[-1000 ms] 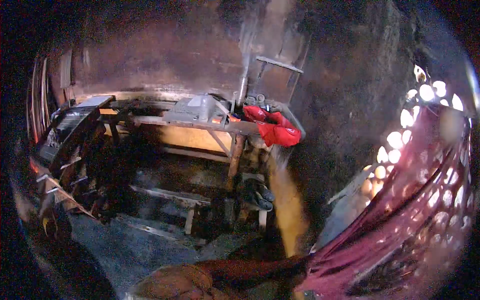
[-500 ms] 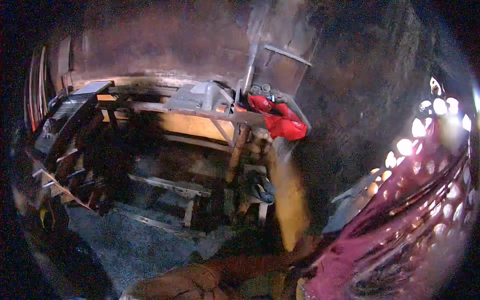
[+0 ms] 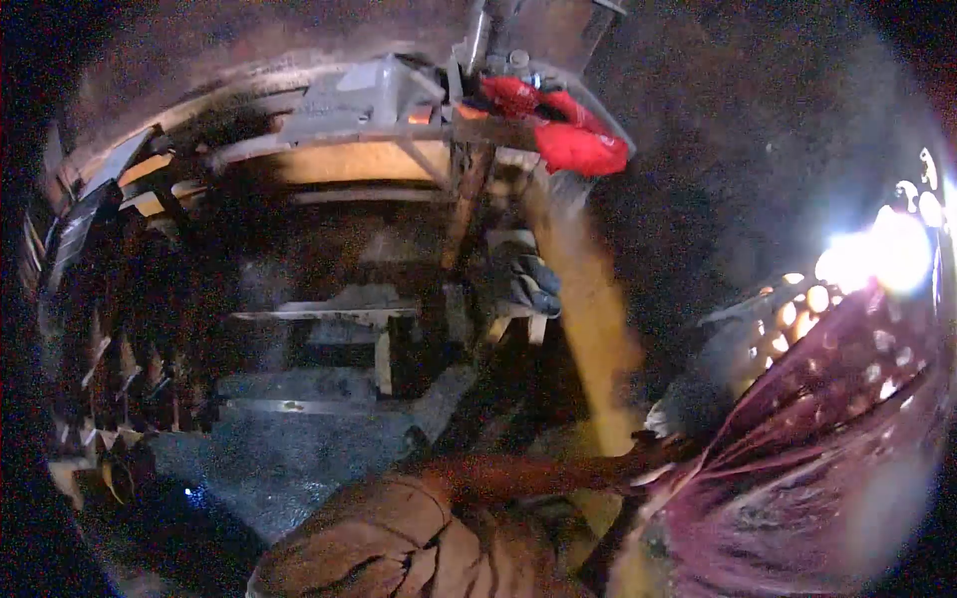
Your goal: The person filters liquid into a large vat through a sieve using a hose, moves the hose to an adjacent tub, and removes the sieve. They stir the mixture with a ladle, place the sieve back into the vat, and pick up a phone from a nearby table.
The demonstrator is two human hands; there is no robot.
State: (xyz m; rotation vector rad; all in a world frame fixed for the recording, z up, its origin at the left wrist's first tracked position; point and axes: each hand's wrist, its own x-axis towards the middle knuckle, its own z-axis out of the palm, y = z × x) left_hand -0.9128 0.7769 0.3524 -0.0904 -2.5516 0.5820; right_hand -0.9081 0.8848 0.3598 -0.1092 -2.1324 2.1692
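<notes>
My left arm, in a tan sleeve [image 3: 374, 533], reaches across the bottom of the head view toward the right. At its end, my left hand [image 3: 653, 460] is at the edge of a maroon cloth [image 3: 788, 468]. Folds in the cloth run together at the hand, and the fingers appear closed on it, though they are dark and blurred. Bright light comes through holes in the upper part of the cloth. I cannot make out my right hand.
A yellowish board [image 3: 593, 329] stands upright ahead of the arm. Behind it are a red cloth [image 3: 583, 148] and a wooden workbench [image 3: 339, 164]. Dark shoes [image 3: 535, 284] rest on a small stand. A low bench [image 3: 329, 313] stands on the grey floor [image 3: 289, 453].
The view has tilted down and shifted, so the bench and red cloth sit higher. More of my left sleeve and forearm shows, and the hand is now visible at the maroon cloth.
</notes>
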